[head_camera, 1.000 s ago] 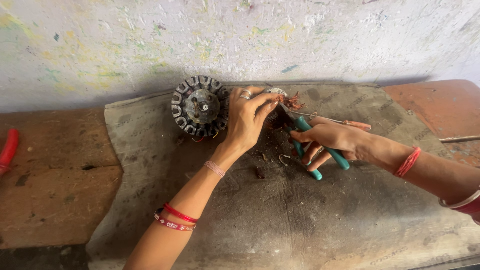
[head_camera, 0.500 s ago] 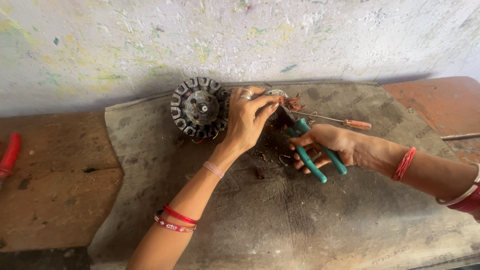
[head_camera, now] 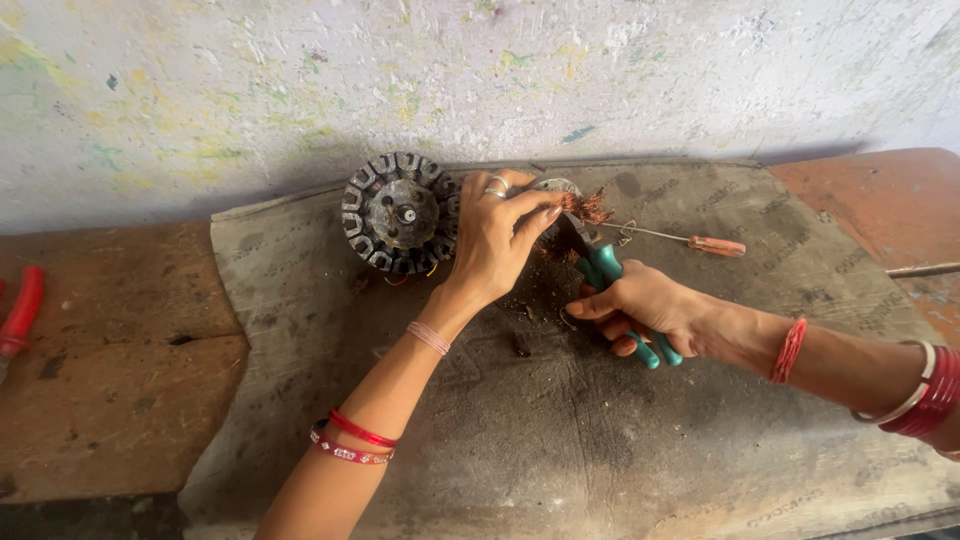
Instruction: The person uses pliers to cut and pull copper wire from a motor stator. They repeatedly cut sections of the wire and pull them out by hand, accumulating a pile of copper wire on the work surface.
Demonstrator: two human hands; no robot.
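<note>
Green-handled pliers [head_camera: 612, 290] bite frayed copper wire [head_camera: 580, 208] beside the round motor stator [head_camera: 398, 213].

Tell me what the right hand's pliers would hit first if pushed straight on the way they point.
The right hand aims the green-handled pliers up and left. Their tip already sits at the tangle of copper wire held by the left hand's fingers, so that wire comes first, then probably those fingers; depth is unclear.

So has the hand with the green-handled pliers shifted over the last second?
Yes, slightly. The right hand with the green-handled pliers drew back from the orange-handled screwdriver, toward the person.
</note>
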